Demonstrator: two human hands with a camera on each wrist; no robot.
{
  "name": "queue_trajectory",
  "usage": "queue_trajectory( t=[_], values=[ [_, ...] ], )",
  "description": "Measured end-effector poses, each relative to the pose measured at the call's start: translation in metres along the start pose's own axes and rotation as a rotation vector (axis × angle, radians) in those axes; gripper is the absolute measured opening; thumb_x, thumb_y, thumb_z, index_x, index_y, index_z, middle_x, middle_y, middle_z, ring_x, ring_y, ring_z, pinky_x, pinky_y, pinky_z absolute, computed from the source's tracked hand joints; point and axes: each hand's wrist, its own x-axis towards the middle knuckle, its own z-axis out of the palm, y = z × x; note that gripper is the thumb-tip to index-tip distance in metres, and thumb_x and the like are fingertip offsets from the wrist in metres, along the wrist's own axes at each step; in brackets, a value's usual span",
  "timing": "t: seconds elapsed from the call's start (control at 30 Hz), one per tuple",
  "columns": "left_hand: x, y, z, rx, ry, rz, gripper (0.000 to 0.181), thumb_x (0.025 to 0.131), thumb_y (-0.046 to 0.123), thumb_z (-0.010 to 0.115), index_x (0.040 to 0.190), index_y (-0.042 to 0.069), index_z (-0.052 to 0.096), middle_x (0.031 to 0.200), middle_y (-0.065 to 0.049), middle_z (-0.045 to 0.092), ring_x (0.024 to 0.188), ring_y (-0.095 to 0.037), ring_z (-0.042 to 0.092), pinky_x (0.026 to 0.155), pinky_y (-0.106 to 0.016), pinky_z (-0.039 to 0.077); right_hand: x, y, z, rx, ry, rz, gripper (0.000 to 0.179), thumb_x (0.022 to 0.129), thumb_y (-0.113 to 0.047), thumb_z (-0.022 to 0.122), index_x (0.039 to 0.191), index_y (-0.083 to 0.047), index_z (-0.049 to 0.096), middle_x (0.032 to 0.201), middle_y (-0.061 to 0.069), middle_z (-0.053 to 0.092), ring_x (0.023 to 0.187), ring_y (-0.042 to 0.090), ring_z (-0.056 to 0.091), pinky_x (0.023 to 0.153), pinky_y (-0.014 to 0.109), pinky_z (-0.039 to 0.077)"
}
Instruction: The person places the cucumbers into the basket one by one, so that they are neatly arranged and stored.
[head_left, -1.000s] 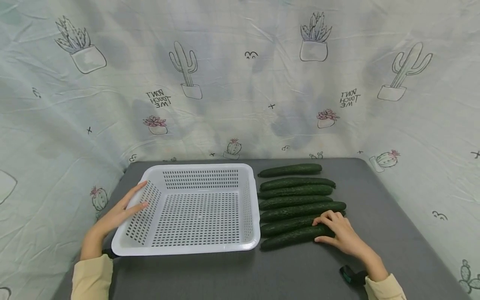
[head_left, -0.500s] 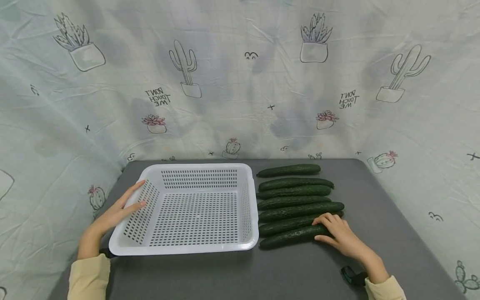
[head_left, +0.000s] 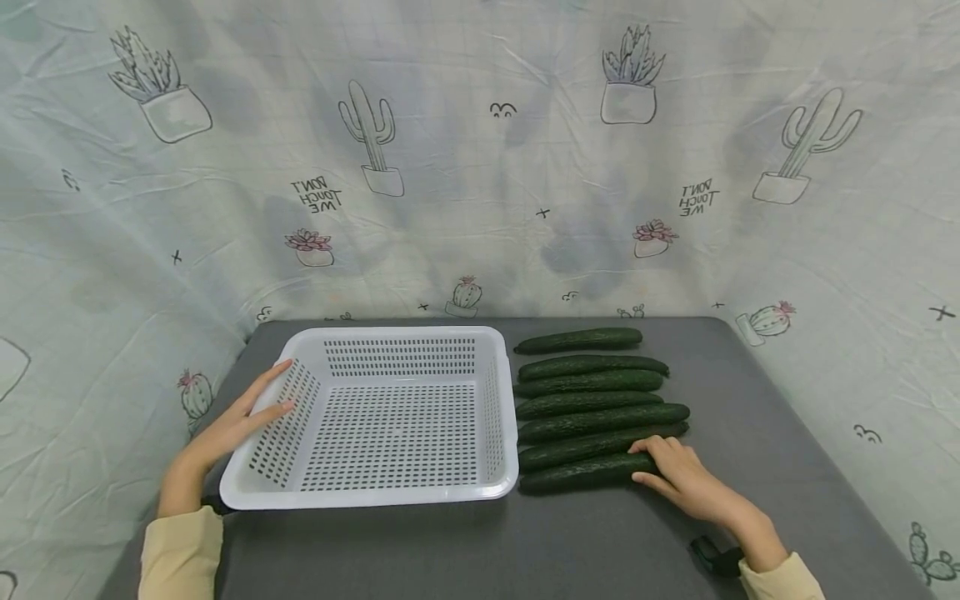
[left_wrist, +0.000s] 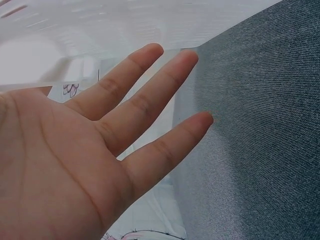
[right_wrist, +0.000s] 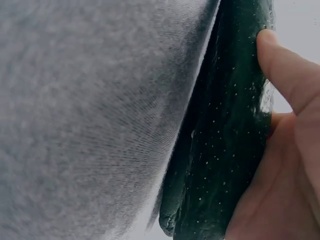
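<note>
On the left of the head view, my left hand [head_left: 232,427] lies over the rim of a white perforated plastic basket [head_left: 360,500], thumb and one finger on its inner side. The left wrist view has the other fingers [left_wrist: 145,105] stretched out straight below the rim. My right hand [head_left: 690,482] grips the nearest cucumber [head_left: 577,475] at its right end, thumb on the near side and fingers over the far side. Close up in the right wrist view, that dark green cucumber [right_wrist: 227,135] lies in the hand, with the thumb against its skin; a second cucumber's end [right_wrist: 170,215] shows beside it.
Several more cucumbers lie in a row behind the gripped one, including a far cucumber [head_left: 577,340] set slightly apart. They sit right of the basket on a grey tabletop [head_left: 600,550]. A patterned curtain [head_left: 450,167] closes off the back and sides.
My right hand has shifted slightly toward the near right, and the nearest cucumber's right end has come nearer, away from the one behind. The left hand and the basket stay in place.
</note>
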Motion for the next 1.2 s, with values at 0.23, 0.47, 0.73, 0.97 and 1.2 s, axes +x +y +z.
queue_trajectory(
  t=[0.23, 0.47, 0.73, 0.97, 1.2],
  values=[
    [0.001, 0.001, -0.001, 0.019, 0.008, -0.009, 0.071, 0.098, 0.021, 0.046, 0.149, 0.03, -0.002, 0.135, -0.034, 0.026, 0.083, -0.033, 0.064, 0.054, -0.043, 0.053, -0.004, -0.002, -0.002, 0.033, -0.051, 0.03, 0.031, 0.092, -0.042, 0.052, 0.115, -0.02, 0.051, 0.111, -0.007, 0.051, 0.095, 0.012, 0.046, 0.076, 0.037, 0.036],
    [0.001, -0.001, -0.003, 0.024, 0.003, -0.005, 0.069, 0.098, 0.021, 0.044, 0.149, 0.03, -0.001, 0.136, -0.033, 0.025, 0.082, -0.031, 0.065, 0.054, -0.043, 0.053, -0.002, -0.007, 0.0, -0.044, -0.021, 0.085, 0.046, 0.077, -0.057, 0.063, 0.107, -0.024, 0.052, 0.102, -0.011, 0.052, 0.087, 0.009, 0.044, 0.073, 0.035, 0.035],
    [0.002, -0.002, -0.004, 0.018, -0.003, -0.004, 0.068, 0.099, 0.022, 0.044, 0.149, 0.03, -0.001, 0.136, -0.033, 0.025, 0.083, -0.032, 0.064, 0.054, -0.044, 0.053, 0.0, -0.014, 0.002, -0.212, 0.05, 0.122, 0.058, 0.063, -0.074, 0.061, 0.097, -0.028, 0.054, 0.09, -0.013, 0.052, 0.08, 0.009, 0.047, 0.067, 0.035, 0.036],
    [0.001, -0.001, -0.004, 0.019, -0.008, 0.011, 0.068, 0.099, 0.02, 0.043, 0.149, 0.03, -0.002, 0.134, -0.035, 0.026, 0.083, -0.032, 0.064, 0.054, -0.043, 0.053, 0.001, -0.017, 0.001, -0.3, 0.127, 0.077, 0.055, 0.069, -0.071, 0.059, 0.102, -0.028, 0.059, 0.092, -0.014, 0.056, 0.083, 0.015, 0.055, 0.067, 0.044, 0.043],
    [-0.001, -0.005, -0.004, -0.031, -0.017, -0.017, 0.068, 0.099, 0.02, 0.043, 0.149, 0.033, -0.002, 0.142, -0.031, 0.017, 0.089, -0.033, 0.063, 0.058, -0.045, 0.053, 0.006, -0.017, -0.006, -0.369, 0.215, 0.028, 0.049, 0.068, -0.065, 0.066, 0.102, -0.029, 0.059, 0.089, -0.013, 0.052, 0.076, 0.013, 0.049, 0.061, 0.034, 0.035]
  ],
)
